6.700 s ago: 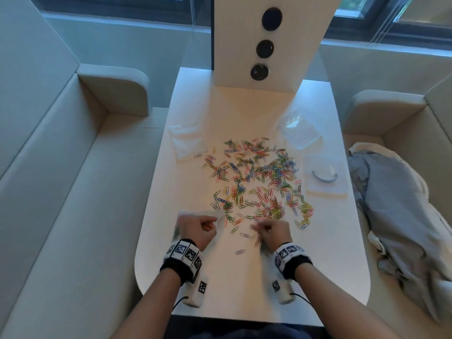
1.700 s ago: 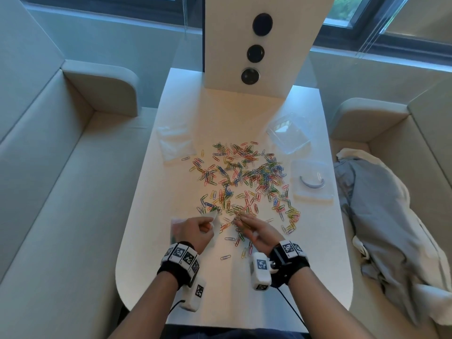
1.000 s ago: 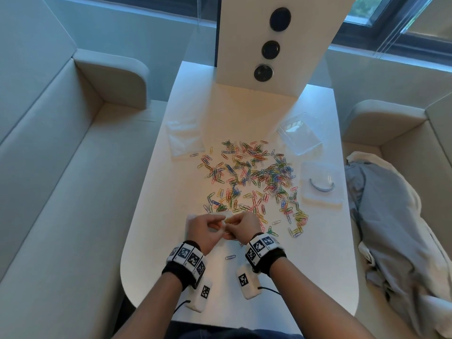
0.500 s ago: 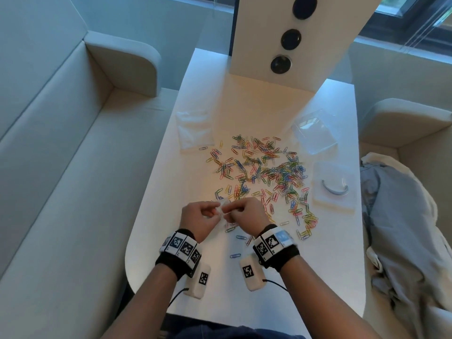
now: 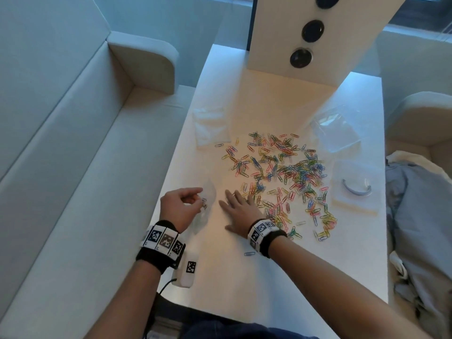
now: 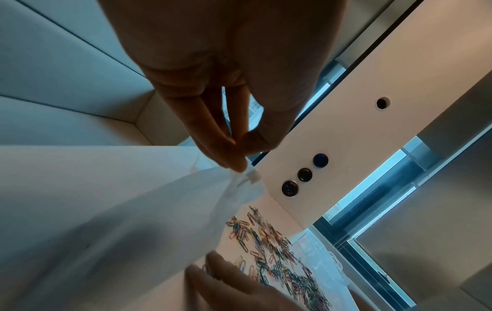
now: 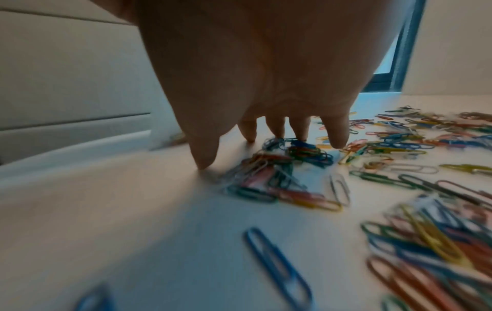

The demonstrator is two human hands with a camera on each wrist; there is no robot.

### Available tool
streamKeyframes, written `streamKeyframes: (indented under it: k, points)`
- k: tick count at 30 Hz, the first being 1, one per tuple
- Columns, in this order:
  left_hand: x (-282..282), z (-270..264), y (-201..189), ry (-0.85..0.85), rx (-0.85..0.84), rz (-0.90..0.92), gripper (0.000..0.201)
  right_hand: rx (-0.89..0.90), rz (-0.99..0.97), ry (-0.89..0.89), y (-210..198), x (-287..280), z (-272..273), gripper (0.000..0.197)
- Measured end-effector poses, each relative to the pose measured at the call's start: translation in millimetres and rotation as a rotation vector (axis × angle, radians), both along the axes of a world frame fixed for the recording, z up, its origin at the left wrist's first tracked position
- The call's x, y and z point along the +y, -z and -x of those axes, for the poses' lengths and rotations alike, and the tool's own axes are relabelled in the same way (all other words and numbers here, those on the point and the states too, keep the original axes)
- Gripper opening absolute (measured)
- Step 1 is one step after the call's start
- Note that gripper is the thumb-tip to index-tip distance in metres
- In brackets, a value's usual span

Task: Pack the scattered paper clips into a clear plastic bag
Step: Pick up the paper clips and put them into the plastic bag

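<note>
Coloured paper clips (image 5: 281,174) lie scattered over the middle of the white table (image 5: 232,277). My left hand (image 5: 182,204) pinches the rim of a small clear plastic bag (image 5: 208,204) between thumb and fingers (image 6: 234,160); a few clips show inside the bag. It hangs just left of the pile. My right hand (image 5: 238,207) lies flat with spread fingers on the near left edge of the pile. In the right wrist view its fingertips (image 7: 338,143) touch a small heap of clips (image 7: 279,168). A single blue clip (image 5: 249,253) lies near my right wrist.
Another flat clear bag (image 5: 212,128) lies at the table's left edge. A clear lidless box (image 5: 337,133) and a lid with a grey handle (image 5: 355,189) sit at the right. A white upright panel (image 5: 305,33) stands at the back. Grey clothing (image 5: 420,216) lies on the right seat.
My right hand has left the bag's mouth, opened and moved right onto the clips. My left hand still holds the bag, now a little further left.
</note>
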State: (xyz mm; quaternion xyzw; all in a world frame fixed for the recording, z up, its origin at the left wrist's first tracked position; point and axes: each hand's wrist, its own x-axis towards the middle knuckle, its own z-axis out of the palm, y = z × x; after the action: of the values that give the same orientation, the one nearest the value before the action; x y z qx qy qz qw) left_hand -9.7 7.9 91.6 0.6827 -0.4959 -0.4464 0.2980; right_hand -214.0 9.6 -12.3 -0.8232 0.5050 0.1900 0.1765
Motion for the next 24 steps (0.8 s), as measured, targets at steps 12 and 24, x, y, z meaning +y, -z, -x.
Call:
streamKeyframes:
  k: [12, 24]
  points:
    - [11.7, 45.1, 21.7, 0.109, 0.063, -0.153, 0.029, -0.327, 0.106, 0.344, -14.3, 21.1, 45.7, 0.022]
    - [30.1, 72.7, 45.5, 0.243, 0.014, -0.207, 0.025, -1.686, -0.395, 1.835, -55.5, 44.7, 64.2, 0.025]
